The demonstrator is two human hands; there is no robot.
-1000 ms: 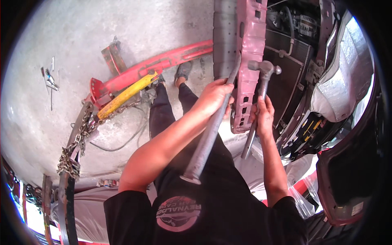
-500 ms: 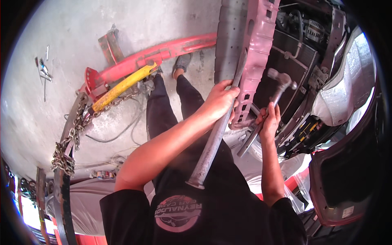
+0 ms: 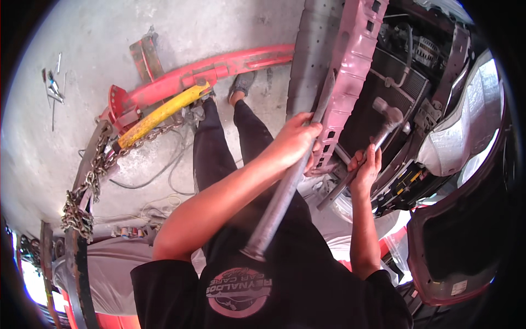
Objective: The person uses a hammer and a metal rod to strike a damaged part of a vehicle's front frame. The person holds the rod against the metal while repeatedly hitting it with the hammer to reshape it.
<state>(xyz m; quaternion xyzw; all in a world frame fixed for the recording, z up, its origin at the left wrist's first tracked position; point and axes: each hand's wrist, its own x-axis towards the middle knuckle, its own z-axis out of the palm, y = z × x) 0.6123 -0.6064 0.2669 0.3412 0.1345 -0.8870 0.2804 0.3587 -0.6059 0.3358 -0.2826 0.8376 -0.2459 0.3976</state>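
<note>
My left hand (image 3: 300, 141) is closed round a long grey metal bar (image 3: 276, 214) with a flared lower end near my shirt. The bar's narrow flat upper end lies along the near side of a pink, ribbed metal beam (image 3: 355, 66); I cannot tell whether it touches. My right hand (image 3: 366, 169) grips a hammer (image 3: 390, 119) by its metal handle, just right of the beam. The hammer's head is raised in front of a dark radiator (image 3: 402, 82), apart from the bar.
On the left, a red steel arm (image 3: 181, 77) carries a yellow cylinder (image 3: 164, 115), with a chain (image 3: 79, 214) round a dark post. Several small tools (image 3: 53, 85) lie on the concrete floor. To the right are a headlamp (image 3: 457, 129) and a dark panel (image 3: 455, 247).
The view has shifted slightly. The hammer's head sits a little lower and farther right, and the bar's flared end is slightly lower and farther left. Both grips are kept.
</note>
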